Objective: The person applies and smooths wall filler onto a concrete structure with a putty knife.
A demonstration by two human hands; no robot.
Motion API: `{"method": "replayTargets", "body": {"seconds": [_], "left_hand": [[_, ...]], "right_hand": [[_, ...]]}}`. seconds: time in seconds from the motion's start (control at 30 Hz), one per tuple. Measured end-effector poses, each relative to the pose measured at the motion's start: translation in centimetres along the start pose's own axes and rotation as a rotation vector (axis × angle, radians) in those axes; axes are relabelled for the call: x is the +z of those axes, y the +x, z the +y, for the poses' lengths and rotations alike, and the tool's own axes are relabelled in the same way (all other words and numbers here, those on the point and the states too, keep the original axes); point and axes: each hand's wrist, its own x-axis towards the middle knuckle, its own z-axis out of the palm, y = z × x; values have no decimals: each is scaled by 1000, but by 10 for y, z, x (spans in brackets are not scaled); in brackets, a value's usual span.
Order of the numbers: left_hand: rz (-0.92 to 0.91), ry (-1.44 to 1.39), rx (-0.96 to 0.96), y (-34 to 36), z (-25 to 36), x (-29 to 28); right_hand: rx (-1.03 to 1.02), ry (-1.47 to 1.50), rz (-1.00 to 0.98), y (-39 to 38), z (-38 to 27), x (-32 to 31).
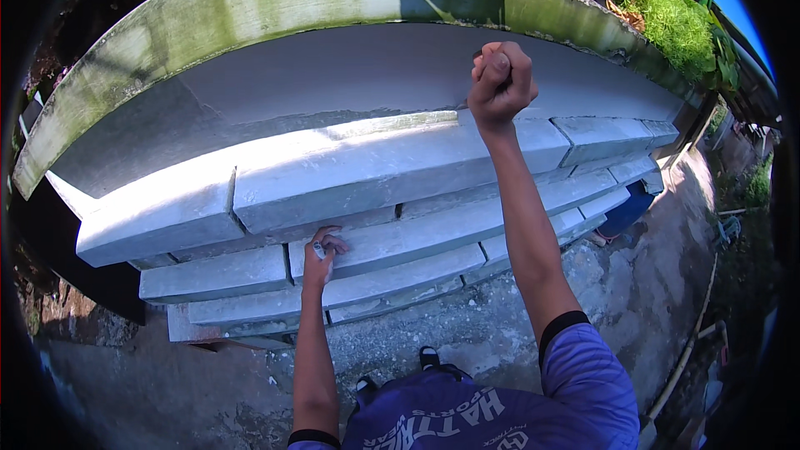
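Head view: outdoors, rough, mottled ground [621, 283] lies on the near side of stepped rows of pale slabs [392, 167], long, square-edged and dusty, running left to right. Beyond, a smooth wall [333, 75] meets a green-stained ledge [208, 29]. The left hand's [320, 260] fingers curl loosely by the slabs; the right hand [502, 87], farther right, is tightly fisted; whether either holds anything, I cannot tell.

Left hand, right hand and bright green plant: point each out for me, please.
Left hand [317, 265]: head view, middle of the hand, below the curled fingers.
Right hand [502, 87]: head view, middle of the closed fist.
Bright green plant [667, 23]: head view, middle of its foliage.
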Motion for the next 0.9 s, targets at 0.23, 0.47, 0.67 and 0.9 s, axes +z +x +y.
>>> {"method": "replayTargets", "body": {"seconds": [0.23, 0.47, 0.67, 0.9], "left_hand": [[-6, 8, 22, 8, 2, 1], [-11, 24, 23, 1, 2, 1], [-17, 28, 24, 5, 5, 0], [-17, 46, 33, 5, 6, 3]], "right_hand": [[-36, -51, -64, -4, 2, -1], [-19, 80, 38, 9, -19, -2], [-91, -269, -209, 1, -4, -4], [-93, -228, -173, 3, -1, -3]]}}
